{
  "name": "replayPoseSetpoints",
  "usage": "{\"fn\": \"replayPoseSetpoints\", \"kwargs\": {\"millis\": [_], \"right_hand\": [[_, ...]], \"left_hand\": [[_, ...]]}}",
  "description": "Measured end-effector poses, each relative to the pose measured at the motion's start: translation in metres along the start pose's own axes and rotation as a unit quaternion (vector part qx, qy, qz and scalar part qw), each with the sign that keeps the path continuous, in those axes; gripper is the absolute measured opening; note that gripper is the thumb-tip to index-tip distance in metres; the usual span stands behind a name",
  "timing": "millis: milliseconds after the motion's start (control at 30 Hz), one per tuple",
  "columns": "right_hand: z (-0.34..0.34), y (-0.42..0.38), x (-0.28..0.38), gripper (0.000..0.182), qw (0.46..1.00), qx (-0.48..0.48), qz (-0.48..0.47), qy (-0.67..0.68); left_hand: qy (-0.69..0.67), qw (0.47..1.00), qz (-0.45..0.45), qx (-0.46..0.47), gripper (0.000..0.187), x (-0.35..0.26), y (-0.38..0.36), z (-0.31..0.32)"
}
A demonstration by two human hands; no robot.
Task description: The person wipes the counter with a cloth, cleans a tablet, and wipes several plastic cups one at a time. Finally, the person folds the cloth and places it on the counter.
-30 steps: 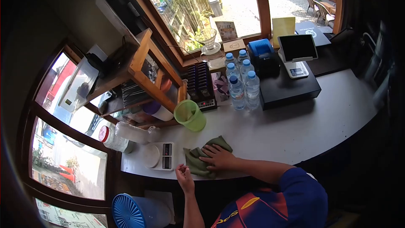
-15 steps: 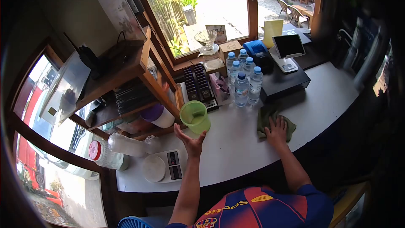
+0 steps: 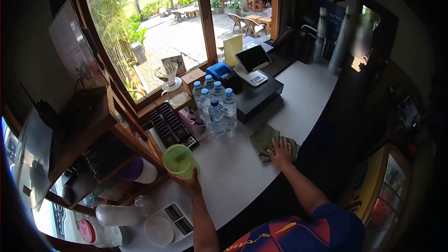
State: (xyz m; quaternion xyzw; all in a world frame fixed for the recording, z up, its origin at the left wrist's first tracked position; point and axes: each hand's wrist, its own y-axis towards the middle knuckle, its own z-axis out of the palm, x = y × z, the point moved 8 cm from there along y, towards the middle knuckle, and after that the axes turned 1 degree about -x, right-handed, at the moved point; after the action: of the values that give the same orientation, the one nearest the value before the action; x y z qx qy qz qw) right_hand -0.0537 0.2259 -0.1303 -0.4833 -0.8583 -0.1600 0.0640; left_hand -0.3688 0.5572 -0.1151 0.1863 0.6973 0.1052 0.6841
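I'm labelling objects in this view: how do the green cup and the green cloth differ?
The green cup is pale and see-through; the green cloth is dark and opaque. The cup is hollow with a round rim, whereas the cloth lies rumpled and low. The left hand curls around the cup's lower side; the right hand presses flat on the cloth. Both are green.

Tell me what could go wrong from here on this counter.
The cloth under the right hand lies near the bottles; a wide sweep might knock one over. The left hand is at the green cup; a careless nudge could tip it.
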Motion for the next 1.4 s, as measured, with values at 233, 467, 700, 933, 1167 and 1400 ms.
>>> {"fn": "replayPoseSetpoints", "kwargs": {"millis": [233, 467, 700, 933, 1167, 1400], "right_hand": [[0.006, 0.0, 0.039, 0.065, 0.963, 0.079, -0.258, -0.008], [-0.011, 0.158, -0.152, 0.068, 0.999, 0.028, -0.02, -0.005], [0.027, 0.186, -0.122, 0.07, 0.997, 0.001, -0.062, -0.053], [0.017, -0.03, 0.143, 0.068, 0.883, 0.178, -0.426, 0.083], [0.047, -0.006, 0.236, 0.069, 0.916, 0.125, -0.38, 0.028], [0.054, -0.016, 0.257, 0.07, 0.913, 0.108, -0.388, 0.063]], "left_hand": [[0.087, 0.996, -0.011, 0.005, 0.116, 0.012, -0.021, -0.02], [0.414, 0.909, -0.005, 0.052, 0.066, -0.007, -0.067, -0.03], [0.508, 0.857, -0.055, 0.074, 0.054, -0.028, -0.054, -0.007], [0.523, 0.846, -0.059, 0.087, 0.06, -0.038, -0.048, 0.0], [0.524, 0.844, -0.05, 0.102, 0.062, -0.019, -0.05, -0.01], [0.51, 0.848, -0.062, 0.128, 0.067, -0.026, -0.048, -0.011]]}}
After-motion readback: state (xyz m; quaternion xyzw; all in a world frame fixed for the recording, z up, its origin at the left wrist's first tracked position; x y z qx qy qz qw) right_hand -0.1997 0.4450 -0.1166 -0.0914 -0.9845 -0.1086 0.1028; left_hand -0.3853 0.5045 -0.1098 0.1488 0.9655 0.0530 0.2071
